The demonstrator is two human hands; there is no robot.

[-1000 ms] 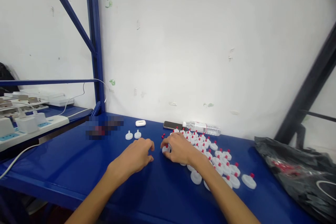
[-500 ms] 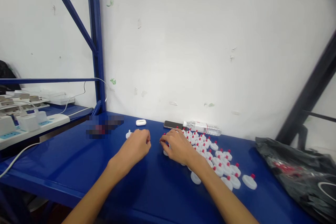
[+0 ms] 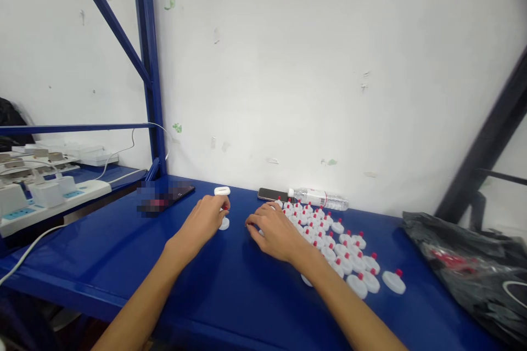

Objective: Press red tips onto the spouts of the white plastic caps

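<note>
From the head view, the left hand [image 3: 205,220] curls its fingertips onto a white cap [image 3: 224,224] on the blue table [image 3: 230,296], further forward than a second ago. The right hand [image 3: 275,230] rests loosely by the red-tipped caps [image 3: 337,252]; whether it grips anything, I cannot tell.

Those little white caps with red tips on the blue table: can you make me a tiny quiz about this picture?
1. True or false: the water bottle is standing upright.
2. Which hand touches a white cap with no red tip showing? A) left hand B) right hand
3. Fill in: the black bag lies at the ____ end of the table.

Key
1. False; it lies on its side by the wall.
2. A; the plain cap sits at its fingertips, while the right hand rests by the caps with red tips.
3. Right.
</note>
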